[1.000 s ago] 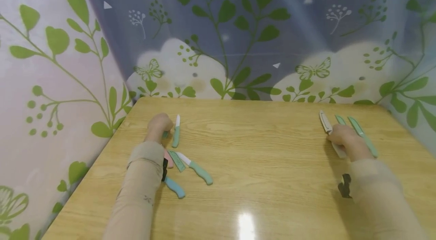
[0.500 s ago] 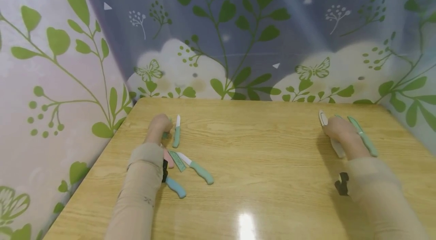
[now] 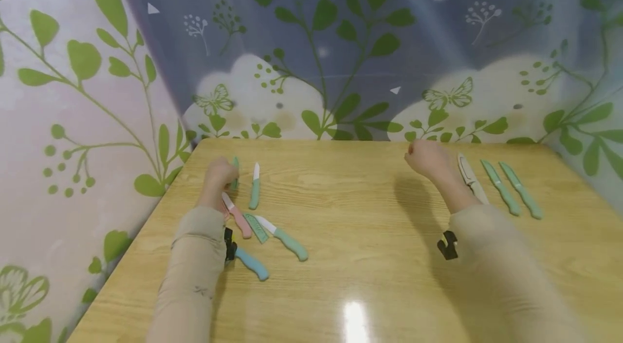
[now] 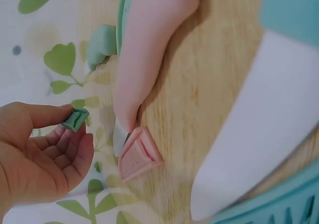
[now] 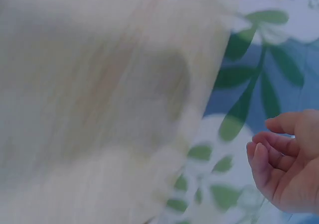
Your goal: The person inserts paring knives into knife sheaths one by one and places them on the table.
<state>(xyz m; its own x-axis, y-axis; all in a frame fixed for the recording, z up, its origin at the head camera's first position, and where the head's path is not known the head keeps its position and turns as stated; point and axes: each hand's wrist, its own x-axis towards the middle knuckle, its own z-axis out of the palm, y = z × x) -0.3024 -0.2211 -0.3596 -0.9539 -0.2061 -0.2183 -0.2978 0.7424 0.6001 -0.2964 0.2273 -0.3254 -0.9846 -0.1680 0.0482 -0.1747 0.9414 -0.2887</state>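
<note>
My left hand (image 3: 220, 175) pinches a green knife sheath (image 4: 76, 119) between thumb and fingers at the table's far left. Just right of it lies a small green-handled knife (image 3: 254, 191), its white blade bare. Nearer me is a pink-handled knife (image 3: 240, 222), its tip beside a pink sheath (image 4: 140, 155). My right hand (image 3: 430, 159) hangs above the table's back edge with fingers loosely curled and nothing in them. To its right lies a beige-handled knife (image 3: 471, 178), partly behind my wrist.
Two green knives (image 3: 501, 187) lie side by side at the far right. On the left are another green sheath (image 3: 256, 228), a larger green-handled knife (image 3: 289, 244) and a blue-handled knife (image 3: 252, 264), partly hidden by my left arm. A patterned cloth (image 3: 360, 61) hangs behind the table.
My right hand has left the beige-handled knife and moved left and up, so the right-hand green knives show fully. My left hand has shifted slightly left, and more of the pink-handled knife shows.
</note>
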